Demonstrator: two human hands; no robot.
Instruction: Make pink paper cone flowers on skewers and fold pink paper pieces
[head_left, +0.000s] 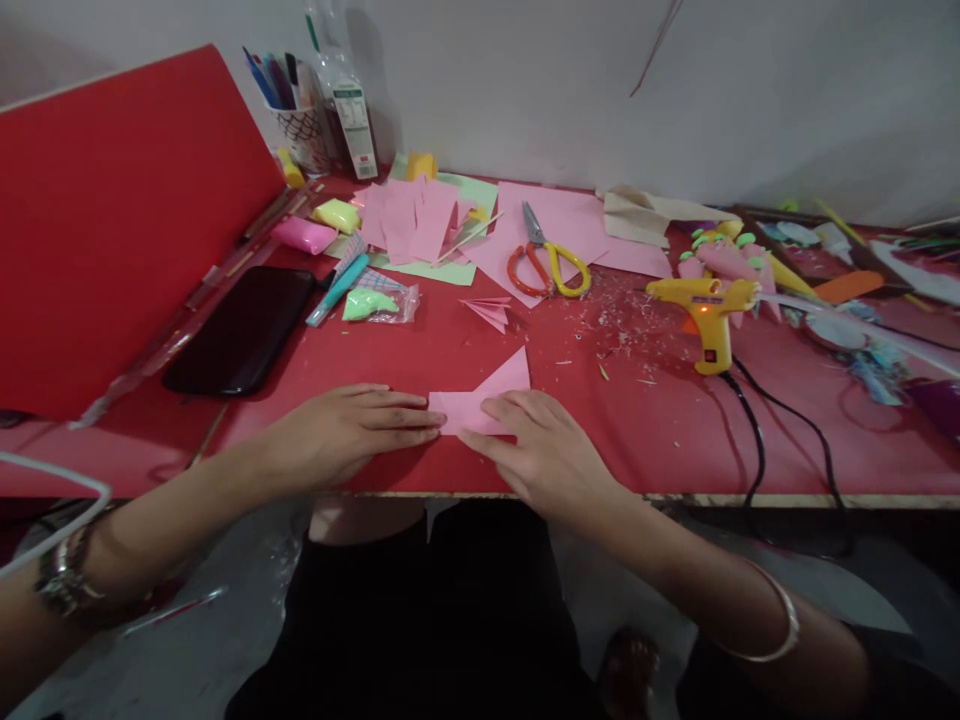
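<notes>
Item one: a folded piece of pink paper (463, 407), flat near the front edge of the red tabletop (615, 440), between the person's two hands; a pointed flap rises at its upper right.

Item two: left hand (364, 425), palm down, fingers outstretched, clenching nothing; fingertips rest on the paper's left end, likely to keep it from sliding.

Item three: right hand (544, 440), fingers bent over the paper's right part, thumb near its lower edge, apparently bearing down on a fold. Whether it also pinches the sheet cannot be told.

Item four: pleated pink paper (491, 312), lying just beyond the folded piece, within easy reach.

Item five: scissors (538, 238), one handle orange, one yellow, blades pointing toward the wall, lying partly on pink sheets (574, 215); handles face the person, convenient for picking up.

Item six: yellow glue gun (705, 300), indicator lit, on its side to the right, nozzle pointing left; seemingly set apart to keep heat off the paper.

Item seven: clear packet of green material (373, 304), beside a teal pen-like tool (341, 288).

Item eight: black smartphone (240, 330), left, screen dark.

Item nine: patterned cup (300, 135) with pens, beside a labelled bottle (352, 125), both against the wall, presumably to free working room.
</notes>
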